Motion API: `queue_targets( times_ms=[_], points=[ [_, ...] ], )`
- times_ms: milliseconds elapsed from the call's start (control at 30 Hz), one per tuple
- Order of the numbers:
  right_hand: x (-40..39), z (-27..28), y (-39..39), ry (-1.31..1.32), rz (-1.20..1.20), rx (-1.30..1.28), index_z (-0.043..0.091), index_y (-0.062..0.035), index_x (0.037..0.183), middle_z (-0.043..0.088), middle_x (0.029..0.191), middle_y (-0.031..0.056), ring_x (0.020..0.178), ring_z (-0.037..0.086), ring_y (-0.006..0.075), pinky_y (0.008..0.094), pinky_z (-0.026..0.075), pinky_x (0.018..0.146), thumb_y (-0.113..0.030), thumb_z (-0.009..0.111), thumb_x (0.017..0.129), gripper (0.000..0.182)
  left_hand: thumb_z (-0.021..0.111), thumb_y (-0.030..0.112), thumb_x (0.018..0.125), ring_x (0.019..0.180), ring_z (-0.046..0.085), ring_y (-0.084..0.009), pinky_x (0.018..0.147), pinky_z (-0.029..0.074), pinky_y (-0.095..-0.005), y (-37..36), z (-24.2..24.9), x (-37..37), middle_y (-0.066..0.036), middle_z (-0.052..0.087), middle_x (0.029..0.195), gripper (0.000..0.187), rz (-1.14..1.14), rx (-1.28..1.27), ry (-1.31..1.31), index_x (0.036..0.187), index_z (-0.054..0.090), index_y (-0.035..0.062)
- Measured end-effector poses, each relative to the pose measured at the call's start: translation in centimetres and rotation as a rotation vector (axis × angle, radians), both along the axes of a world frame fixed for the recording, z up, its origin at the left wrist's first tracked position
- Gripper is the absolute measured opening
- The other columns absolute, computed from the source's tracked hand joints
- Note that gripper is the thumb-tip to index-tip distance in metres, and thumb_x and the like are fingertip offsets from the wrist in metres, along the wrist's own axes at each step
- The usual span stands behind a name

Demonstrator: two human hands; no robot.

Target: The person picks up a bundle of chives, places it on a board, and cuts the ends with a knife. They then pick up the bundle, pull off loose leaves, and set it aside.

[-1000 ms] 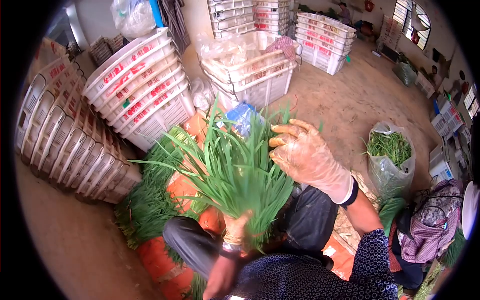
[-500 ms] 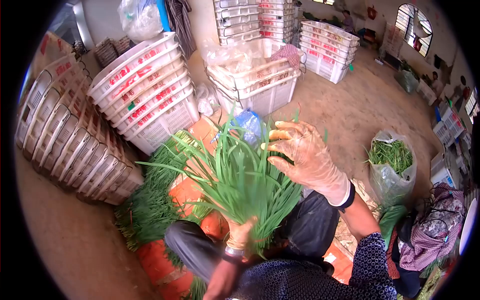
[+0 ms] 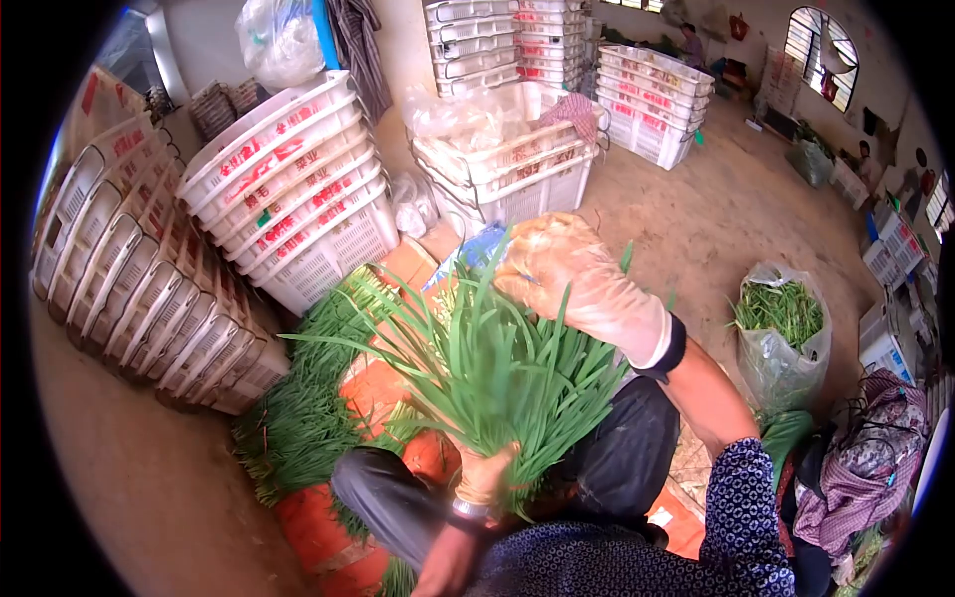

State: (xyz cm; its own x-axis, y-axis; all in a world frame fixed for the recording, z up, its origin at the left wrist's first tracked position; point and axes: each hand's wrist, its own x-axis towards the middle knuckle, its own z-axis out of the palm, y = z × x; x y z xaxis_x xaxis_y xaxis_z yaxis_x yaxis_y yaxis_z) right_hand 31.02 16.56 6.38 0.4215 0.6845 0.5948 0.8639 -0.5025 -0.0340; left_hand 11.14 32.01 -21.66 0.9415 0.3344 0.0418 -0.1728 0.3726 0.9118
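My left hand (image 3: 484, 476), gloved, is wrapped round the lower part of a bunch of long green chives (image 3: 507, 383), whose leaves fan upward above my lap. My right hand (image 3: 582, 284), in a pale glove, is over the upper leaves with its fingers curled closed. What is in those fingers is hidden. A blue plastic bag (image 3: 476, 251) lies just beyond the leaf tips, close to the right fingertips. More chives (image 3: 303, 398) are piled on the floor at the left, beside orange sheeting (image 3: 313, 522).
Stacked white crates (image 3: 298, 189) stand at the left, with more crates (image 3: 90, 249) tilted beside them. A crate (image 3: 517, 189) with clear plastic bags is ahead. At the right are a clear bag of greens (image 3: 781, 328) and a patterned cloth bundle (image 3: 865, 458). People sit far off.
My right hand has moved slightly left, and its spread fingers have curled closed near the blue bag. My left hand keeps its hold on the chives, which shift slightly.
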Motion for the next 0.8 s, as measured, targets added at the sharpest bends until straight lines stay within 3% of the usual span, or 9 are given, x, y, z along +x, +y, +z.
queue_targets(
  times_ms=[133, 167, 267, 367, 467, 600, 633, 700, 800],
  points=[
    [2.5, 0.6, 0.7, -0.016, -0.136, 0.165, 0.078, -0.0086, 0.094, 0.073, 0.096, 0.0162, 0.095, 0.07, 0.0362, 0.0492, 0.054, 0.089, -0.029, 0.073, 0.094, 0.021, 0.087, 0.006, 0.08, 0.093, 0.068, -0.0153, 0.087, 0.057, -0.0346, 0.3, 0.2, -0.4, 0.0, 0.075, 0.106, 0.039, -0.008, 0.011, 0.052, 0.116, 0.073, 0.0039],
    [1.8, 2.2, -0.1, 0.272, -0.199, 0.333, 0.076, -0.0061, 0.093, 0.074, 0.095, 0.0172, 0.095, 0.069, 0.0382, 0.0502, 0.055, 0.087, -0.028, 0.07, 0.095, 0.023, 0.088, 0.007, 0.08, 0.092, 0.068, -0.0149, 0.086, 0.057, -0.034, 0.4, 0.7, -0.6, 0.0, 0.075, 0.104, 0.037, -0.031, -0.023, 0.086, 0.115, 0.074, 0.0039],
    [2.5, 1.9, -1.7, 0.264, -0.233, 0.391, 0.075, -0.0054, 0.092, 0.075, 0.097, 0.0176, 0.096, 0.069, 0.0387, 0.0501, 0.054, 0.088, -0.028, 0.068, 0.097, 0.025, 0.084, 0.003, 0.082, 0.09, 0.067, -0.0139, 0.084, 0.057, -0.0332, 1.0, 0.7, -0.7, 0.001, 0.074, 0.102, 0.029, -0.045, -0.054, 0.114, 0.11, 0.075, 0.005],
    [1.5, 1.5, -3.5, 0.303, -0.201, 0.424, 0.078, -0.0082, 0.102, 0.076, 0.101, 0.0172, 0.1, 0.07, 0.037, 0.0475, 0.054, 0.091, -0.034, 0.067, 0.099, 0.028, 0.082, 0.002, 0.082, 0.092, 0.068, -0.016, 0.085, 0.057, -0.0345, 2.4, -2.1, -0.4, -0.001, 0.075, 0.104, 0.032, -0.044, -0.005, 0.123, 0.113, 0.074, 0.0057],
    [-1.5, 2.3, -5.1, 0.259, -0.179, 0.47, 0.08, -0.0101, 0.108, 0.076, 0.105, 0.0134, 0.102, 0.072, 0.0334, 0.0433, 0.055, 0.09, -0.032, 0.069, 0.102, 0.026, 0.078, 0.009, 0.084, 0.083, 0.065, -0.0113, 0.077, 0.055, -0.0295, 2.5, -0.7, 0.1, 0.002, 0.071, 0.09, 0.018, 0.017, -0.031, 0.084, 0.101, 0.075, 0.006],
    [-3.9, 1.0, -6.5, 0.218, -0.177, 0.461, 0.079, -0.0115, 0.114, 0.076, 0.108, 0.0096, 0.104, 0.071, 0.0302, 0.0408, 0.056, 0.089, -0.023, 0.07, 0.103, 0.018, 0.079, 0.015, 0.084, 0.092, 0.07, -0.014, 0.082, 0.057, -0.0319, 2.6, -0.4, 0.8, 0.001, 0.074, 0.106, 0.037, 0.106, -0.108, 0.05, 0.119, 0.074, 0.006],
    [-4.3, 0.3, -6.7, 0.232, -0.183, 0.431, 0.079, -0.0121, 0.115, 0.076, 0.109, 0.0092, 0.104, 0.071, 0.0301, 0.041, 0.056, 0.089, -0.022, 0.07, 0.103, 0.018, 0.082, 0.02, 0.082, 0.1, 0.072, -0.0187, 0.089, 0.06, -0.0361, 3.1, -1.0, 1.0, -0.002, 0.075, 0.117, 0.053, 0.078, -0.11, 0.04, 0.131, 0.07, 0.0055],
    [-5.0, -0.7, -6.6, 0.375, -0.16, 0.446, 0.08, -0.0122, 0.115, 0.078, 0.111, 0.0075, 0.106, 0.072, 0.0269, 0.0398, 0.055, 0.095, -0.021, 0.07, 0.102, 0.018, 0.084, 0.023, 0.081, 0.104, 0.073, -0.0218, 0.093, 0.06, -0.0387, 2.8, -1.1, 1.2, -0.004, 0.075, 0.121, 0.058, 0.087, -0.183, 0.041, 0.134, 0.068, 0.0049],
    [-5.6, -1.6, -6.0, 0.4, -0.166, 0.384, 0.078, -0.0159, 0.112, 0.074, 0.107, 0.0075, 0.103, 0.071, 0.0302, 0.0419, 0.057, 0.09, -0.021, 0.071, 0.101, 0.014, 0.086, 0.028, 0.08, 0.109, 0.074, -0.0263, 0.098, 0.061, -0.0428, 2.8, -1.8, 1.1, -0.008, 0.075, 0.124, 0.067, 0.048, -0.204, 0.053, 0.138, 0.065, 0.0029]
  ],
)
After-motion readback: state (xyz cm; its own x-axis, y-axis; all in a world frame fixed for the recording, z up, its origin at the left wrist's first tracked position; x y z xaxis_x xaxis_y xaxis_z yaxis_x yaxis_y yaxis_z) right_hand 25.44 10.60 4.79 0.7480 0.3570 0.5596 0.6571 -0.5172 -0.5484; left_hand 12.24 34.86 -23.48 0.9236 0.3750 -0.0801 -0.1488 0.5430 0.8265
